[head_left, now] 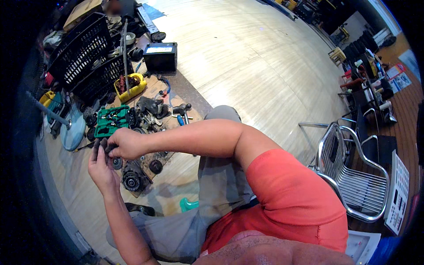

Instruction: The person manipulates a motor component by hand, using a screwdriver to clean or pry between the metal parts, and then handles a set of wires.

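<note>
My left hand (102, 170) is raised at the left, its fingers pinched together and pointing up. Across from it, my right hand (127, 143) has its fingers curled in and meets the left at the fingertips. Something small and dark shows between the two hands; the fingers hide its shape, and dark grime on the fingertips blends with it. Just beyond the hands lies an open green tool case (111, 121) with tools in it. Below them sit a round, greasy metal part (132, 180) and a smaller dark gear-like part (155, 166).
A hammer (182, 109) lies among greasy parts on the board. Behind stand a yellow cut-open container (130, 87), black crates (81, 51) and a black battery (160, 57). A round translucent lid-like disc (73, 128) is at far left. A metal chair (353, 176) stands at right.
</note>
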`<control>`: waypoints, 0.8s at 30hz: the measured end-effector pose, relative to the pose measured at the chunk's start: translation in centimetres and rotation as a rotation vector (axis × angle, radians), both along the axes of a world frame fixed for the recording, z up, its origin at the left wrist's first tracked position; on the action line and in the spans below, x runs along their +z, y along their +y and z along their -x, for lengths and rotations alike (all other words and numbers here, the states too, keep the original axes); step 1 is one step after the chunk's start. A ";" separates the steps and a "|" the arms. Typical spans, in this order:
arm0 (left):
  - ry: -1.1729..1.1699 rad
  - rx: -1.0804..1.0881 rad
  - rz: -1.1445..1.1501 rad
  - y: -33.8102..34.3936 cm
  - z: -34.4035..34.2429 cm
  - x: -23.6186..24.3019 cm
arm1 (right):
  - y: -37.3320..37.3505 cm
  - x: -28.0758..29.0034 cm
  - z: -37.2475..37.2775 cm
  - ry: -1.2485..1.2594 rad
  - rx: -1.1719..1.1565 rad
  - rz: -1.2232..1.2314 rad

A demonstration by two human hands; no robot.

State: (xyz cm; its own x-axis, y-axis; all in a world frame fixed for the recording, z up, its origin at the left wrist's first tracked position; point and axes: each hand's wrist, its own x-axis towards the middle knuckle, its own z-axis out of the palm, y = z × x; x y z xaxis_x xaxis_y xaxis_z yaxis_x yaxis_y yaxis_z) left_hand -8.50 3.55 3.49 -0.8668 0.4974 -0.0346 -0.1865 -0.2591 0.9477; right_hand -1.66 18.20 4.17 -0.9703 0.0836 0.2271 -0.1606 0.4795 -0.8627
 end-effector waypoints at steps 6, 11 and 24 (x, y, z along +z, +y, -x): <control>0.029 0.067 -0.035 0.1 0.2 -0.3 | -0.4 -1.5 0.5 0.030 -0.019 0.012; 0.033 0.100 -0.049 -0.4 0.3 0.3 | -0.7 -0.7 0.3 0.037 -0.018 0.038; -0.149 0.034 -0.335 -2.6 2.9 1.1 | -1.4 -1.6 0.4 0.056 -0.019 0.112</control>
